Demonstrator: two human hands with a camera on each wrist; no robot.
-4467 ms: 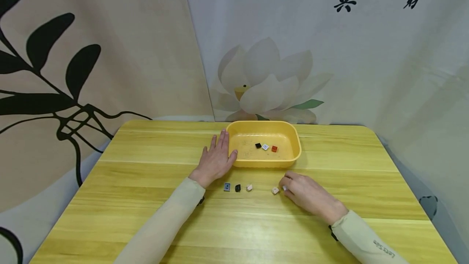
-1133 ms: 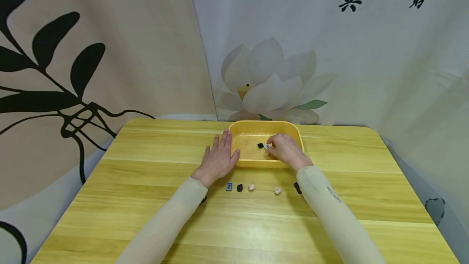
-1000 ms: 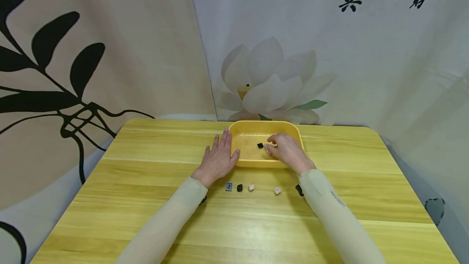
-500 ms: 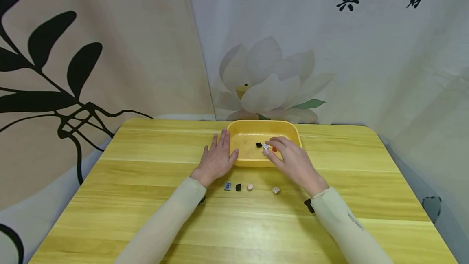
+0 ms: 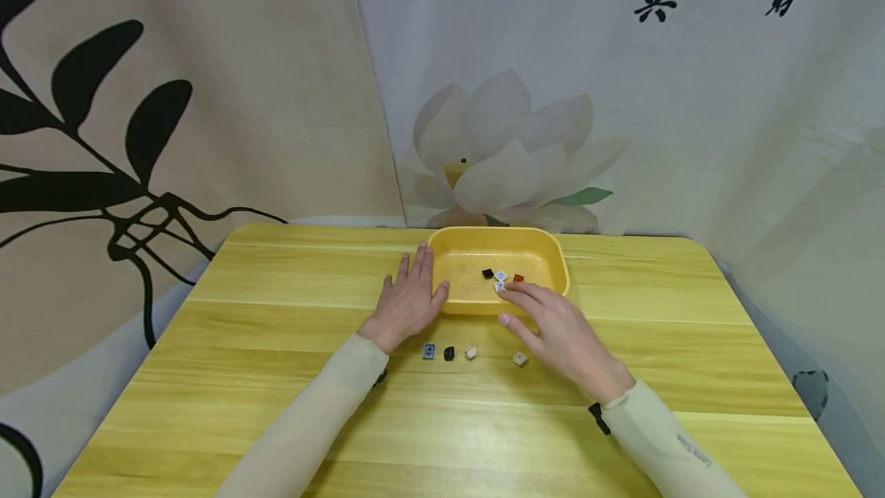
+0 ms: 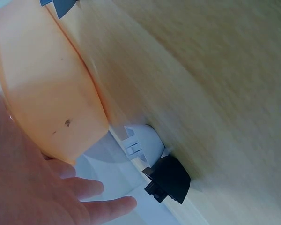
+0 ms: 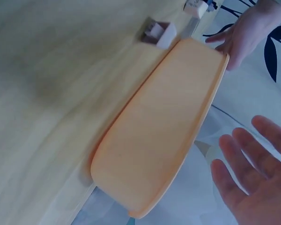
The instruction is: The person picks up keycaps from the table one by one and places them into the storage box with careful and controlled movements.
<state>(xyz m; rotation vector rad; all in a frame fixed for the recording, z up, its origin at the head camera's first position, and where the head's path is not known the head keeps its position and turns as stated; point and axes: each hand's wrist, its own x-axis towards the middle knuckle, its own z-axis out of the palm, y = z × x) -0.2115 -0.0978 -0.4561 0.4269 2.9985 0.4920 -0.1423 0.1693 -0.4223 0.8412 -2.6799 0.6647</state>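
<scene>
My left hand (image 5: 404, 306) lies flat with spread fingers along the left side of a yellow plastic tray (image 5: 456, 271). Over the tray's front right rim hovers my right hand (image 5: 567, 336), fingers loosely extended and holding nothing. Inside the tray are small keycap-like pieces: a black keycap (image 5: 488, 273), a white keycap (image 5: 501, 276), another white keycap (image 5: 499, 287) by my right fingertips and a red keycap (image 5: 518, 278), partly hidden. In the right wrist view the right hand (image 7: 255, 183) shows its open palm beside the tray (image 7: 150, 126).
On the wooden table in front of the tray stand a blue keycap (image 5: 429, 351), a black keycap (image 5: 449, 353), a white keycap (image 5: 471, 353) and, further right, a pale keycap (image 5: 520, 359). A printed curtain (image 5: 276, 98) hangs behind the table's far edge.
My right hand took a white keycap from the table, carried it into the tray and let it go, then drew back toward the front right. My left hand stays in place.
</scene>
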